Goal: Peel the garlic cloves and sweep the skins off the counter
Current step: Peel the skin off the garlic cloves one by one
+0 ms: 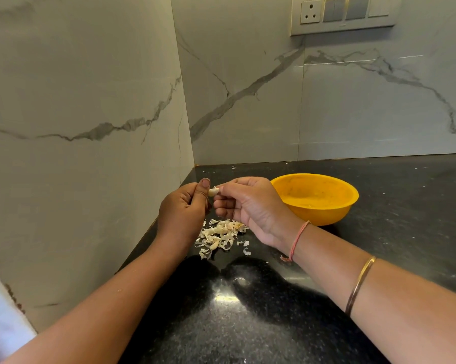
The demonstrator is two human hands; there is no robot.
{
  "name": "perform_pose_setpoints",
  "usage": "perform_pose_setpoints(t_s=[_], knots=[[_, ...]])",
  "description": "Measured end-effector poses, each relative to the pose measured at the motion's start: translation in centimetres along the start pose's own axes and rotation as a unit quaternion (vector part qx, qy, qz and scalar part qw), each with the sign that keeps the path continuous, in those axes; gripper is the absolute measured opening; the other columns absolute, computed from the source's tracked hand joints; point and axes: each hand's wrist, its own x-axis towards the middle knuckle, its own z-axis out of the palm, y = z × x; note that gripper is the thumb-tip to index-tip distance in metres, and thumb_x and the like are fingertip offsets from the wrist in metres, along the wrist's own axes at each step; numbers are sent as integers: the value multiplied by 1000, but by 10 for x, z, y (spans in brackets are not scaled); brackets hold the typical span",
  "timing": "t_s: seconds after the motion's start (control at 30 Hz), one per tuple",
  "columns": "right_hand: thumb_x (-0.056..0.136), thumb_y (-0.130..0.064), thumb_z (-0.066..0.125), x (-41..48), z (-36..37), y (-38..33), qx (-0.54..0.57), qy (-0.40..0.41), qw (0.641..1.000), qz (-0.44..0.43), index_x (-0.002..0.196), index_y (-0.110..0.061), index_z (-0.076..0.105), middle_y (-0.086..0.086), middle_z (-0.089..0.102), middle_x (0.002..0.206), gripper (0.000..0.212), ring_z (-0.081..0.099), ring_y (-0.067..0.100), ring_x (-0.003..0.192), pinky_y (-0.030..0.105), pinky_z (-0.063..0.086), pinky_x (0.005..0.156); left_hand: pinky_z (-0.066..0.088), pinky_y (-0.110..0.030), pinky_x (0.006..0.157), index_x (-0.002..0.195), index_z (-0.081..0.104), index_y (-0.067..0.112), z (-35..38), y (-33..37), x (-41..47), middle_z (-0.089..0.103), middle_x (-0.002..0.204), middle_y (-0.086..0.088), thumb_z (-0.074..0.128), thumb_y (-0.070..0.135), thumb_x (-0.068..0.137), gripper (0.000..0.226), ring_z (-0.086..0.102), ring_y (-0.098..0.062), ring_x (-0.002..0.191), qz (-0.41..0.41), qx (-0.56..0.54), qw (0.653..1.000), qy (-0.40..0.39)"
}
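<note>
Counter: a black, speckled stone counter (379, 206), glossy, carried a bright patch of glare at 6 o'clock of the hands and ran into a corner at 11 o'clock of them.
Walls: white marble walls (90, 88) with grey veins stood on two sides and met at that corner.
Switch plate: a grey switch plate (345, 14) with a socket sat high on the back wall, at 1 o'clock of the hands.
Left hand: the left hand (180, 208) was raised off the counter, its fingers curled in and its thumb upright with the nail towards the camera. Thumb and fingers pinched the left end of the garlic clove.
Garlic clove: a small, pale garlic clove (214, 191) sat in the air between the two hands, at 12 o'clock of the heap of peelings.
Right hand: the right hand (250, 206) had its fingers curled, and its fingertips nipped the clove's right end. Whether they gripped skin or flesh could not be told.
Skins: pale, papery skins (219, 236) lay in a loose heap on the counter at 6 o'clock of the clove, with a few stray flakes at 4 o'clock of the heap.
Bowl: a yellow-orange bowl (318, 214) stood upright on the counter at 3 o'clock of the right hand, partly hidden by it. Its contents could not be made out.
Wrist: a pink thread band (297, 239) circled the right wrist, and a thin gold-coloured bangle (359, 285) sat farther down the forearm, at 5 o'clock of the band.
</note>
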Motion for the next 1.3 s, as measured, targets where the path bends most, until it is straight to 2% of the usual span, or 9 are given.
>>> perform_pose_setpoints(t_s=[0.1,0.23,0.33,0.47,0.63,0.7,0.83,1.17,1.3], knots=[[85,5,56,1,1,4,-16,17,1000,-16,78,4,61,8,61,58,9,56,12,48,21,51,49,35,-18,48,54,51,21,1,0,0,45,40,10,47,28,96,43,41,-3,43,-23,-30,999,-6],[85,3,56,1,1,5,-33,27,998,-38,77,3,62,5,59,57,10,54,9,47,20,49,47,44,-29,62,55,49,12,3,3,1,44,42,9,47,26,96,44,42,-5,46,-74,-121,990,-28],[84,2,57,0,0,3,-10,2,999,-35,74,0,64,8,60,61,12,56,12,51,21,51,51,43,-25,59,54,46,11,3,3,2,46,44,8,47,26,96,45,43,-6,46,-90,-145,985,-22],[85,2,57,1,0,4,9,-15,1000,-25,80,5,65,11,62,64,10,58,15,54,23,53,54,44,-21,54,55,51,14,1,1,3,48,54,-3,48,27,96,43,45,-9,51,-83,-111,990,2],[86,1,59,2,2,6,-10,10,1000,-27,91,9,62,10,61,64,11,58,12,53,22,52,53,40,-20,52,58,56,22,0,0,1,49,50,5,47,31,96,40,44,-3,47,-34,-34,999,3],[86,1,58,2,2,7,-15,16,999,-29,92,10,62,10,61,64,11,58,12,53,22,52,52,35,-17,48,59,56,18,1,0,0,47,49,5,46,33,96,41,42,-3,45,-20,-11,1000,1],[86,2,57,1,3,8,-42,25,998,-43,88,10,63,7,62,62,10,58,13,52,21,52,52,36,-27,53,63,57,7,2,0,-1,49,52,0,45,33,96,44,42,-8,49,-24,1,1000,0],[85,-1,54,1,4,10,-204,55,967,-141,74,-7,61,4,61,60,14,58,9,50,23,51,51,47,-34,66,49,50,17,5,4,-1,46,53,-2,48,26,96,48,46,-16,56,-92,-153,984,-14],[86,2,52,0,3,7,-171,35,975,-137,78,-3,62,5,61,61,14,57,8,50,20,49,48,46,-32,68,56,49,11,3,5,1,50,59,-7,47,26,96,42,47,-18,60,-142,-234,961,-40]])
